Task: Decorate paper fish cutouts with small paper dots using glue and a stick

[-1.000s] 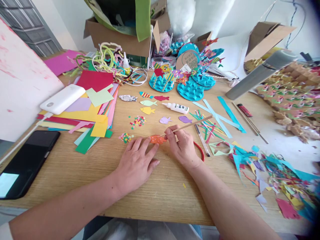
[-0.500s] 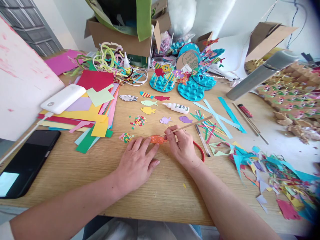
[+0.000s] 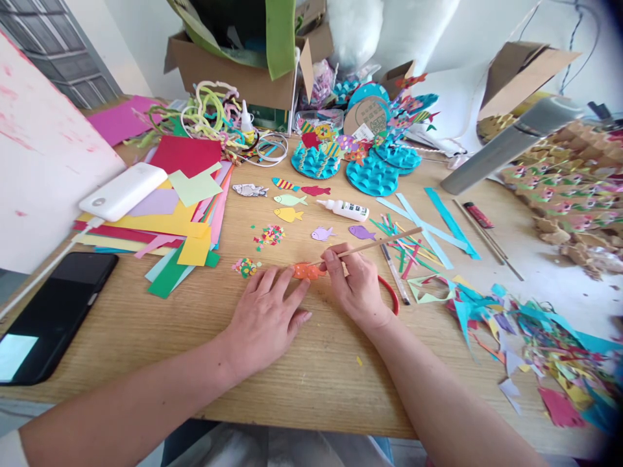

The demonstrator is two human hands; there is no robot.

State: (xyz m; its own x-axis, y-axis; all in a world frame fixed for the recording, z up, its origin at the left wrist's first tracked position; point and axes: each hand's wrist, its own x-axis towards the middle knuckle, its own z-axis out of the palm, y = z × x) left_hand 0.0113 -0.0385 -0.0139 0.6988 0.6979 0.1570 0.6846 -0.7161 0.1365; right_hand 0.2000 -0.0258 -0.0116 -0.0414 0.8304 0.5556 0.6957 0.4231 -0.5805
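An orange paper fish with small light dots lies flat on the table between my hands. My left hand rests palm down with its fingers spread, the fingertips at the fish's left end. Pinched in my right hand is a thin wooden stick, its lower tip over the orange fish. I cannot tell whether the tip touches the paper. Small heaps of coloured paper dots lie just beyond my left fingers. Under my right hand a red curved handle shows, the rest of it hidden.
Paper fish, among them a yellow one, lie behind my hands near a white glue bottle. Coloured paper sheets, a power bank and a phone are at left. Paper scraps and a grey bottle are at right.
The stick's upper end has swung slightly to the right and lower in my right hand. My left hand and the orange fish stay where they were.
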